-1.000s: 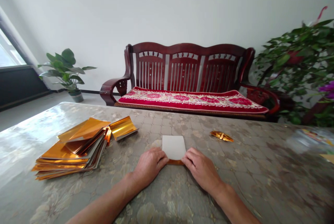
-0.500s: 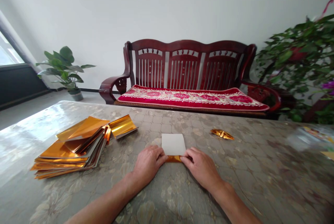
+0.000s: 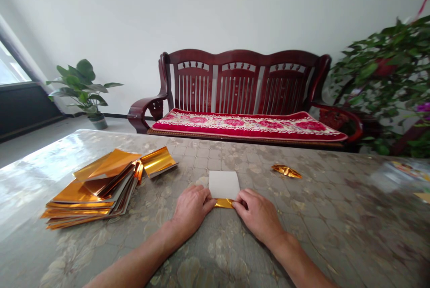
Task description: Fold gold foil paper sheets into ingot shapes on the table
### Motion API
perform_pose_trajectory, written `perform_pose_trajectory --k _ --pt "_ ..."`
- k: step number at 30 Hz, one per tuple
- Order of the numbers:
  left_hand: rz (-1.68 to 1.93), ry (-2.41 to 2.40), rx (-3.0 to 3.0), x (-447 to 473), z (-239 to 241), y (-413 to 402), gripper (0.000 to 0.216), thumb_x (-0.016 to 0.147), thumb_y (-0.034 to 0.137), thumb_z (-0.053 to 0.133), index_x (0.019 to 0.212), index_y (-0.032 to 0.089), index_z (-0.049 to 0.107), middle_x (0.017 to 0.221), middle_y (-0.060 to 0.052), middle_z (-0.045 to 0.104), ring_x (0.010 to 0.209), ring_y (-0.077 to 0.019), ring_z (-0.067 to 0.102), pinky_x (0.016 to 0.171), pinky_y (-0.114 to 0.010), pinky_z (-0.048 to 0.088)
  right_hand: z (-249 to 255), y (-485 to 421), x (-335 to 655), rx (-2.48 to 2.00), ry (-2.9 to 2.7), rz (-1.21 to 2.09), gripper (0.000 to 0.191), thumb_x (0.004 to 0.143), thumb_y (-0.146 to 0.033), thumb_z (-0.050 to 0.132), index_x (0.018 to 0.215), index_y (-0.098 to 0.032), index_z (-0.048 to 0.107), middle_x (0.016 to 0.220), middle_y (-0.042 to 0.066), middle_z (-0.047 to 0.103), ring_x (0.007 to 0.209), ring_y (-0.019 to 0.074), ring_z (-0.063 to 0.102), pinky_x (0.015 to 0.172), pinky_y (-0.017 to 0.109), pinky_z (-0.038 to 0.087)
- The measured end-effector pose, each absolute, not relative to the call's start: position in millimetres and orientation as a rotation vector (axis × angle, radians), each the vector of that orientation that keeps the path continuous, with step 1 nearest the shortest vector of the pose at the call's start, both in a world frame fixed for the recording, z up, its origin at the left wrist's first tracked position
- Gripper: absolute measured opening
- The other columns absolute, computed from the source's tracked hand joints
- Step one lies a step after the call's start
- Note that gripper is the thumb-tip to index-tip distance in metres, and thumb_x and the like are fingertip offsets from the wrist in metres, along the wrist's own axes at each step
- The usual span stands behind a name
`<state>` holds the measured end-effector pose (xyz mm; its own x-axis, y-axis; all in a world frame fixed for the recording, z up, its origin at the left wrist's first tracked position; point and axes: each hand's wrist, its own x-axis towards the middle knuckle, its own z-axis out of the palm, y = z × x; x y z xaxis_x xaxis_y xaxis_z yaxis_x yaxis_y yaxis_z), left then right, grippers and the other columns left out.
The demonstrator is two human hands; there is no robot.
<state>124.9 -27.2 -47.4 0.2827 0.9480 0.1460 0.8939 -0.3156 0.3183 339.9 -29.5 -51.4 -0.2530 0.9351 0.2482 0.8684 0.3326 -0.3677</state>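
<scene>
A small sheet of paper (image 3: 224, 184), white side up, lies on the patterned table (image 3: 302, 216) in front of me. Its near edge is folded over into a narrow gold strip (image 3: 224, 203). My left hand (image 3: 190, 209) pinches the left end of that gold fold with closed fingers. My right hand (image 3: 260, 216) pinches the right end the same way. Both hands rest on the table.
A fanned stack of gold foil sheets (image 3: 90, 189) lies at the left, with one curled gold sheet (image 3: 157, 161) beside it. A small folded gold piece (image 3: 286, 171) sits at the right. A red wooden bench (image 3: 242, 100) and potted plants stand behind the table.
The gold fold along the near edge has grown a little wider between my fingers. My hands have stayed in about the same spot.
</scene>
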Motion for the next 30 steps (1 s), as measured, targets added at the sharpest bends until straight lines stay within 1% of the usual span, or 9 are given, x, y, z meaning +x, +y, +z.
perform_pose_trajectory --k 6,18,24,26,28,30 --pt "0.417 1.748 2.388 125.8 -45.4 -25.9 0.025 0.092 0.037 0.059 0.074 0.02 0.061 0.079 -0.001 0.065 0.079 -0.0193 0.059 0.068 -0.028 0.036 -52.3 -30.7 338.8 -1.616 -2.183 0.193 0.014 0.086 -0.024 0.058 0.072 -0.023 0.058 0.077 -0.001 0.064 0.071 0.0149 0.059 0.062 0.026 0.031" --pt "0.294 1.81 2.471 128.8 -44.9 -26.8 0.03 0.095 0.043 0.053 0.08 0.02 0.064 0.085 -0.005 0.067 0.085 -0.0228 0.062 0.073 -0.031 0.039 -49.2 -30.7 337.7 -1.641 -2.195 0.204 0.016 0.089 -0.027 0.058 0.074 -0.022 0.059 0.079 0.0 0.066 0.074 0.0164 0.06 0.063 0.027 0.032" --pt "0.275 1.815 2.474 128.9 -44.7 -26.4 0.025 0.093 0.042 0.056 0.083 0.02 0.063 0.086 -0.004 0.066 0.085 -0.0229 0.061 0.073 -0.032 0.04 -49.8 -30.0 336.4 -1.664 -2.187 0.203 0.015 0.087 -0.025 0.058 0.073 -0.022 0.057 0.077 0.0 0.066 0.072 0.0163 0.06 0.062 0.028 0.032" --pt "0.347 1.817 2.46 128.2 -44.2 -27.0 0.02 0.091 0.041 0.059 0.089 0.021 0.062 0.09 -0.004 0.064 0.088 -0.0223 0.059 0.075 -0.031 0.04 -51.3 -29.7 336.5 -1.65 -2.164 0.223 0.01 0.087 -0.024 0.059 0.077 -0.023 0.058 0.079 -0.001 0.066 0.073 0.0165 0.06 0.062 0.028 0.033" --pt "0.472 1.781 2.485 127.6 -43.8 -27.6 0.018 0.09 0.038 0.061 0.101 0.023 0.062 0.1 -0.003 0.062 0.094 -0.0223 0.057 0.079 -0.032 0.04 -52.4 -30.0 337.2 -1.6 -2.134 0.2 0.002 0.086 -0.022 0.061 0.088 -0.023 0.06 0.087 0.0 0.066 0.08 0.0179 0.061 0.066 0.028 0.037" --pt "0.574 1.668 2.562 127.3 -44.3 -27.8 0.016 0.093 0.033 0.059 0.106 0.026 0.064 0.106 -0.003 0.062 0.098 -0.022 0.054 0.082 -0.033 0.04 -52.1 -31.4 338.3 -1.523 -2.146 0.117 0.012 0.087 -0.019 0.061 0.098 -0.023 0.06 0.096 0.003 0.065 0.09 0.02 0.06 0.074 0.029 0.04"
